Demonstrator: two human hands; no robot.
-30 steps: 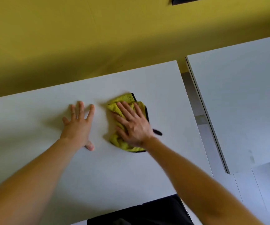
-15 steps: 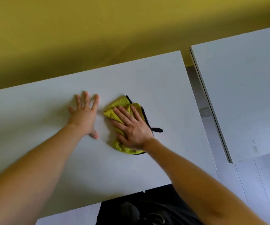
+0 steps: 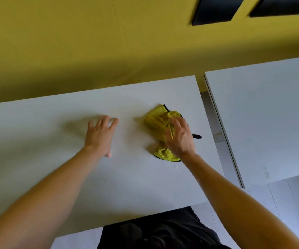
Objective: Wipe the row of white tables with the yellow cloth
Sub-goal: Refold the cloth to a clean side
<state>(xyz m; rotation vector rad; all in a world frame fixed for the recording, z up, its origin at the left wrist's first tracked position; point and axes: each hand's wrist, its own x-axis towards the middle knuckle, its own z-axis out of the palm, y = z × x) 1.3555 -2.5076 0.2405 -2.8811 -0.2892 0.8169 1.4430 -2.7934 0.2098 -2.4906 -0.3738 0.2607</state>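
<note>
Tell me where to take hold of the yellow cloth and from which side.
Grip the raised, bunched folds at the middle of the yellow cloth, coming straight down from above. It lies crumpled on the white table, its edges flat against the top and hard to pinch; the right hand sits over those folds.

Wide table point(image 3: 42, 141) surface open left of the left hand point(image 3: 99, 136), open strip between it and the cloth point(image 3: 155, 123) bunched in the right hand point(image 3: 179, 137), yellow wall point(image 3: 91, 51) closing the far edge, narrow gap point(image 3: 221, 144) before the next table point(image 3: 270, 114).
</note>
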